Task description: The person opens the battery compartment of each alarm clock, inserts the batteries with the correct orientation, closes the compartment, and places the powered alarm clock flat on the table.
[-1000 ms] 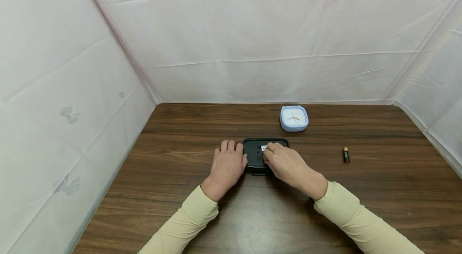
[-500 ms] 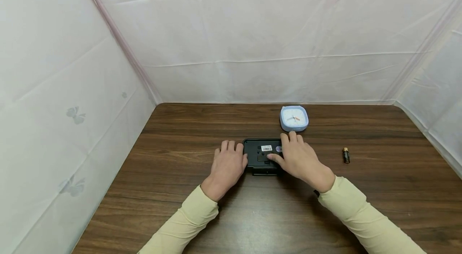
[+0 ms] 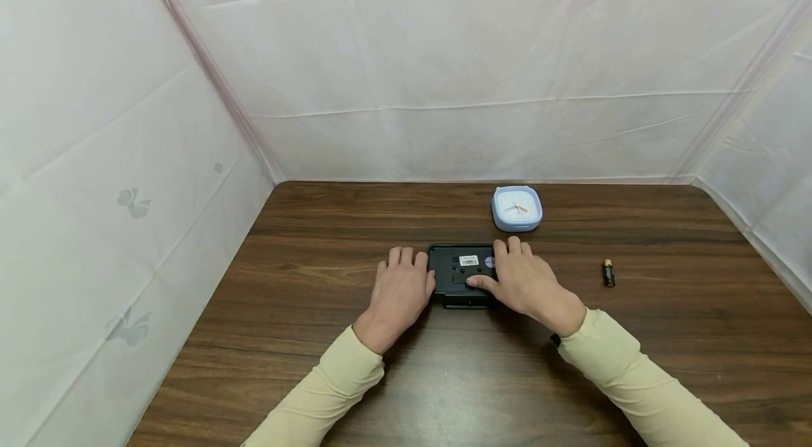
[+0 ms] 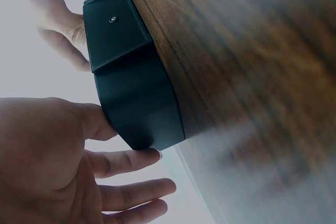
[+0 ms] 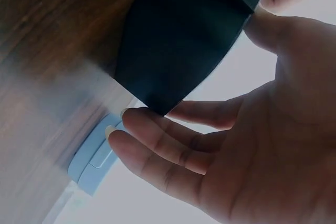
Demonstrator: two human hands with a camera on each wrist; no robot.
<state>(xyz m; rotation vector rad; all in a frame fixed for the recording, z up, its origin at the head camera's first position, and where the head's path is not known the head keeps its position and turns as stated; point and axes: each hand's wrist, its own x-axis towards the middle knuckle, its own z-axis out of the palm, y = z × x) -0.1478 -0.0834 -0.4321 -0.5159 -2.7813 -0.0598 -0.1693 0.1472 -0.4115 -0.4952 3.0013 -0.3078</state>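
A black box-shaped device (image 3: 449, 269) lies on the table, its back facing up with a barcode label, a round sticker and a small rectangular cover. My left hand (image 3: 401, 292) holds its left end; in the left wrist view the thumb (image 4: 97, 121) and index finger (image 4: 128, 161) touch the case, while the other fingers are apart from it. At the right end, my right hand (image 3: 529, 281) grips the device, the thumb on its back near the cover and the fingers reaching over the far side. The right hand hides the device's right end.
A light blue alarm clock (image 3: 517, 209) stands behind the device, close to the right fingertips. One black and gold battery (image 3: 608, 273) lies to the right on the wooden table (image 3: 317, 221). White sheeting (image 3: 444, 80) encloses the back and sides.
My right hand has moved right from the middle of the device's back to its right end, uncovering the label and sticker. Its thumb then slid slightly left. My left hand stays put.
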